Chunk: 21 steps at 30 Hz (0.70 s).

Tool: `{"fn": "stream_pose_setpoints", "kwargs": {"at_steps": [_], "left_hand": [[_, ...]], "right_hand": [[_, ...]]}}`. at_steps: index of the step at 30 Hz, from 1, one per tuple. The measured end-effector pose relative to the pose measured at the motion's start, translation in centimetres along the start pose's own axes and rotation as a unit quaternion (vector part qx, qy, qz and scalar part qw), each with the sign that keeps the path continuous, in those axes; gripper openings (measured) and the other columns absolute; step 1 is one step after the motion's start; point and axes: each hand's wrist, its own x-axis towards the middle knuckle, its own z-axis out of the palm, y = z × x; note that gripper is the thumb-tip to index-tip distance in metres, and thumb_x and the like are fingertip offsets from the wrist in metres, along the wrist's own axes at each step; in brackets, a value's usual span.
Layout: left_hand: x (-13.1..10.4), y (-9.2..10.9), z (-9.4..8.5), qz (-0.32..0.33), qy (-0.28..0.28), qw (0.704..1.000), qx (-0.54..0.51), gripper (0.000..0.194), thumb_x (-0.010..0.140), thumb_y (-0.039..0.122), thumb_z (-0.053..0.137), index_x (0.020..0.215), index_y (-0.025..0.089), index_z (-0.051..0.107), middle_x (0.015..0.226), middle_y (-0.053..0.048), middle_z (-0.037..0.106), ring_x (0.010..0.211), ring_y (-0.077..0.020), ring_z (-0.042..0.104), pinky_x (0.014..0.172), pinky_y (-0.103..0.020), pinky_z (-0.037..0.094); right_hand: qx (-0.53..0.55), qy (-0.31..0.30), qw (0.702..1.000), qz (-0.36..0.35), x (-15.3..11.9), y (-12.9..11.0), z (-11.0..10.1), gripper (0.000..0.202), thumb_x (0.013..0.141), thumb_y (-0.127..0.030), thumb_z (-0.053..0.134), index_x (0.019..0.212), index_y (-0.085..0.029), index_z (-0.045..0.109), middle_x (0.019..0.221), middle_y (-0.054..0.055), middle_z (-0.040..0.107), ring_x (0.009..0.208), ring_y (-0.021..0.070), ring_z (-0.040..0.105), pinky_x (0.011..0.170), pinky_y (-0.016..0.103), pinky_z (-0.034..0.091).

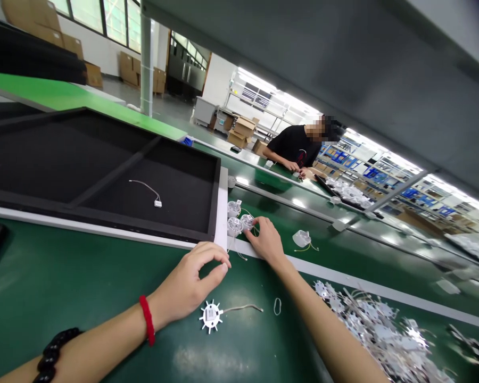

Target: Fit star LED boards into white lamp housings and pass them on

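Observation:
My left hand (197, 276) hovers over the green table, thumb and forefinger curved towards each other with a gap between the tips and nothing visible in them. My right hand (265, 239) reaches to a small group of clear round parts with wires; its thumb and fingertips close on the nearest round part (247, 221). Another round part (234, 226) sits just left of it. Below my left hand lies a white spoked disc (211, 316) with a wire. A small white connector piece with a wire (158, 204) rests in the black tray (175, 186).
A heap of white spoked parts (383, 330) covers the lower right. A rubber band (277, 306) lies near my right forearm. One clear part (302, 239) sits on the green strip. Across the line, a person (297, 146) handles parts. A grey shelf (323, 48) hangs overhead.

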Motion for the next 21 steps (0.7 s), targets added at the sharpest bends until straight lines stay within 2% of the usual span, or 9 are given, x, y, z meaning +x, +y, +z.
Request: {"fn": "stream_pose_setpoints", "kwargs": {"at_steps": [5, 9, 13, 17, 19, 21], "left_hand": [[-0.1, 0.1, 0.1, 0.008, -0.004, 1.0, 0.009, 0.017, 0.097, 0.029, 0.05, 0.089, 0.023, 0.064, 0.103, -0.005, 0.069, 0.106, -0.025, 0.062, 0.097, -0.043, 0.048], [-0.1, 0.5, -0.1, 0.021, -0.017, 0.999, 0.022, 0.015, 0.097, 0.024, 0.05, 0.089, 0.022, 0.063, 0.099, -0.005, 0.069, 0.102, -0.024, 0.063, 0.094, -0.041, 0.05], [-0.3, 0.5, 0.2, 0.072, -0.036, 0.996, 0.049, 0.013, 0.092, 0.017, 0.053, 0.088, 0.021, 0.064, 0.097, -0.006, 0.067, 0.099, -0.0232, 0.062, 0.091, -0.039, 0.052], [-0.8, -1.1, 1.6, 0.152, -0.057, 0.982, 0.092, 0.005, 0.084, 0.014, 0.064, 0.086, 0.018, 0.067, 0.093, -0.007, 0.069, 0.097, -0.0235, 0.062, 0.087, -0.034, 0.051], [-0.9, -2.4, 2.5, 0.213, -0.049, 0.965, 0.146, 0.002, 0.089, 0.02, 0.068, 0.088, 0.019, 0.067, 0.094, -0.006, 0.07, 0.099, -0.0233, 0.063, 0.085, -0.032, 0.049], [-0.9, -3.8, 3.3, 0.231, -0.049, 0.958, 0.16, 0.01, 0.094, 0.028, 0.067, 0.088, 0.02, 0.067, 0.092, -0.003, 0.072, 0.098, -0.0217, 0.064, 0.082, -0.031, 0.048]], "right_hand": [[0.0, -0.016, 0.999, 0.048, 3.8, 0.2, 1.2, 0.031, 0.096, -0.04, 0.063, 0.116, -0.016, 0.062, 0.112, 0.007, 0.065, 0.096, 0.0208, 0.064, 0.085, 0.041, 0.054], [-0.006, -0.02, 0.994, 0.103, 7.5, 0.7, 1.6, 0.033, 0.098, -0.037, 0.062, 0.122, -0.016, 0.062, 0.119, 0.008, 0.065, 0.101, 0.022, 0.066, 0.088, 0.043, 0.056], [-0.02, -0.019, 0.99, 0.14, 10.9, 0.6, 2.1, 0.033, 0.098, -0.036, 0.062, 0.125, -0.017, 0.061, 0.123, 0.009, 0.064, 0.105, 0.023, 0.066, 0.09, 0.045, 0.056], [-0.039, -0.015, 0.987, 0.154, 13.9, -0.2, 2.8, 0.034, 0.098, -0.036, 0.063, 0.126, -0.016, 0.061, 0.126, 0.01, 0.063, 0.109, 0.0244, 0.065, 0.093, 0.047, 0.055], [-0.049, -0.008, 0.987, 0.155, 15.5, -0.7, 3.1, 0.034, 0.097, -0.036, 0.063, 0.126, -0.017, 0.061, 0.129, 0.01, 0.062, 0.113, 0.0253, 0.063, 0.095, 0.048, 0.054], [-0.053, 0.005, 0.987, 0.15, 17.2, -1.2, 3.4, 0.034, 0.097, -0.035, 0.063, 0.126, -0.018, 0.061, 0.133, 0.011, 0.06, 0.116, 0.0261, 0.062, 0.097, 0.049, 0.053]]}}
